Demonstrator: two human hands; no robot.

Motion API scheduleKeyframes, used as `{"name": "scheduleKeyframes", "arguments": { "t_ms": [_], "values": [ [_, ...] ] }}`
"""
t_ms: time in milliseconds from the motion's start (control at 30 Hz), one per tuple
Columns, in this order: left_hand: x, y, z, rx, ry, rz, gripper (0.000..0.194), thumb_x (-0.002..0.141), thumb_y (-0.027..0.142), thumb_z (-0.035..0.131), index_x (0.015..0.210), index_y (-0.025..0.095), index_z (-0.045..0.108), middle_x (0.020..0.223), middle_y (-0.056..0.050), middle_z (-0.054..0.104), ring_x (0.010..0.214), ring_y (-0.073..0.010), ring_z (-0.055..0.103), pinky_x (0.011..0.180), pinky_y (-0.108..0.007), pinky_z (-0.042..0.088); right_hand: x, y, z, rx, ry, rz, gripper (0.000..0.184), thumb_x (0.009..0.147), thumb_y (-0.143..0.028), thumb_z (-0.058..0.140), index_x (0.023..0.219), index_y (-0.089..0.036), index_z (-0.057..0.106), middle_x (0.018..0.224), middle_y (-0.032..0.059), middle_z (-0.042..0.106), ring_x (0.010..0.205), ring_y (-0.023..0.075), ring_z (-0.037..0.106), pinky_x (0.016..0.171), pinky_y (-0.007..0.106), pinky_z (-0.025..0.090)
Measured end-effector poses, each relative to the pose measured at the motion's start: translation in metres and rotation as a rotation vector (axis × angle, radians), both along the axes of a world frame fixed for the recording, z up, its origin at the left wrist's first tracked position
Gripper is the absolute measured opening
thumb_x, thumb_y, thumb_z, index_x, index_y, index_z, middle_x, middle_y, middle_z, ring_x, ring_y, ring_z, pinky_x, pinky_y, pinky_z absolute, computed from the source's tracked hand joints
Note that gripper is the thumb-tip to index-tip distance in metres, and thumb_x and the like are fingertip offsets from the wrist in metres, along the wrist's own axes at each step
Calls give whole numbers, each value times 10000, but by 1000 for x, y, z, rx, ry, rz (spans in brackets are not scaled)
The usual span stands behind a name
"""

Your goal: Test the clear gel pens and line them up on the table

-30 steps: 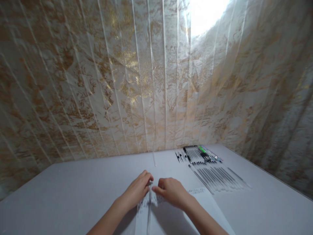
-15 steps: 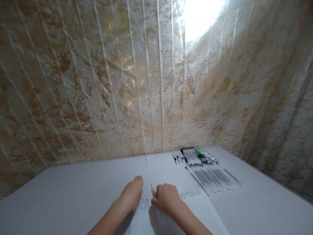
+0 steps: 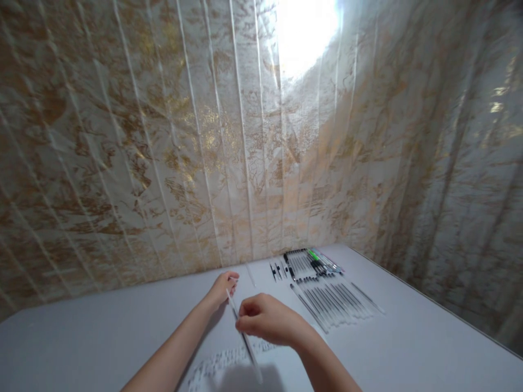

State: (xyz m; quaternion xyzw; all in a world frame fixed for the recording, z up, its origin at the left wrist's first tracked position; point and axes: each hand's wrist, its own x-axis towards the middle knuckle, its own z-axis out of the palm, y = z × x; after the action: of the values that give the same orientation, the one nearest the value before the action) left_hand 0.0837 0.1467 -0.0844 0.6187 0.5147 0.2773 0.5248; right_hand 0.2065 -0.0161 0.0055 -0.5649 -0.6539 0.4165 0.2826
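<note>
My right hand (image 3: 267,318) pinches a slim, clear-barrelled pen (image 3: 249,351) with a dark core between thumb and fingers. The pen slants above a sheet of paper (image 3: 245,370) that carries dark handwritten-looking marks along its upper part. Farther forward, my left hand (image 3: 224,287) is near the back of the table, its fingers curled and closed. Something small and pale may be between them, but I cannot make it out. Just right of the left hand, a thin whitish stick (image 3: 250,275) lies on the table.
To the right, a row of slim clear-and-dark pen parts (image 3: 339,305) lies side by side on the white table (image 3: 408,348). Behind them are black caps (image 3: 306,280), small black pieces (image 3: 275,271) and several pens with a green one (image 3: 314,255). A patterned curtain (image 3: 204,136) hangs behind.
My left hand has moved forward off the paper toward the thin stick. My right hand has lifted and turned, bringing the pen into fuller view. The camera has swung slightly right.
</note>
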Motion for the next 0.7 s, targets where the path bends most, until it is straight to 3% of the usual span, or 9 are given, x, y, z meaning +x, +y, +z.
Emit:
{"name": "scheduleKeyframes", "arguments": {
  "t_ms": [100, 233, 333, 433, 533, 700],
  "values": [
    [-21, -28, 1, 7, -197, 2, 261, 853, 330, 609, 1004, 118, 590, 848, -37, 633, 682, -130, 610, 652, -269, 500, -4, 4, -8, -105, 263, 91, 85, 688, -238, 535, 623, -184, 526, 546, -54, 480, 441, 58, 356, 413, 184, 244],
    [-65, -71, 7, 12, -382, 11, 401, 704, 383, 729, 989, 134, 597, 825, -29, 641, 593, -83, 539, 575, -211, 449, -17, 11, -26, -94, 483, 39, 131, 777, -314, 478, 726, -196, 501, 584, -35, 574, 391, 53, 318, 375, 170, 218],
    [-92, -99, 6, -16, -503, 44, 504, 693, 518, 710, 1027, 173, 554, 733, 15, 614, 460, -43, 388, 424, -163, 309, -33, 14, -44, -62, 416, -2, 150, 802, -340, 492, 775, -193, 510, 530, -59, 535, 354, 58, 301, 373, 187, 206],
    [-106, -113, 3, -36, -588, 91, 547, 700, 651, 638, 986, 204, 504, 516, 118, 412, 388, -31, 191, 376, -146, 145, -47, 13, -59, 58, 296, 22, 165, 824, -326, 503, 760, -177, 533, 535, -57, 519, 400, 67, 343, 431, 200, 258],
    [-108, -114, 1, 26, -573, 96, 538, 723, 701, 567, 938, 216, 472, 472, 147, 260, 394, -43, 125, 378, -153, 106, -54, 10, -66, 225, 120, 35, 135, 835, -262, 511, 764, -169, 578, 534, -50, 515, 491, 89, 416, 516, 206, 304],
    [-107, -111, 1, 56, -508, 54, 569, 721, 762, 491, 901, 224, 453, 459, 150, 231, 400, -54, 92, 374, -160, 93, -52, 5, -59, 316, -130, 83, 126, 863, -244, 533, 888, -192, 644, 611, -26, 602, 554, 111, 492, 564, 207, 335]
  ]
}}
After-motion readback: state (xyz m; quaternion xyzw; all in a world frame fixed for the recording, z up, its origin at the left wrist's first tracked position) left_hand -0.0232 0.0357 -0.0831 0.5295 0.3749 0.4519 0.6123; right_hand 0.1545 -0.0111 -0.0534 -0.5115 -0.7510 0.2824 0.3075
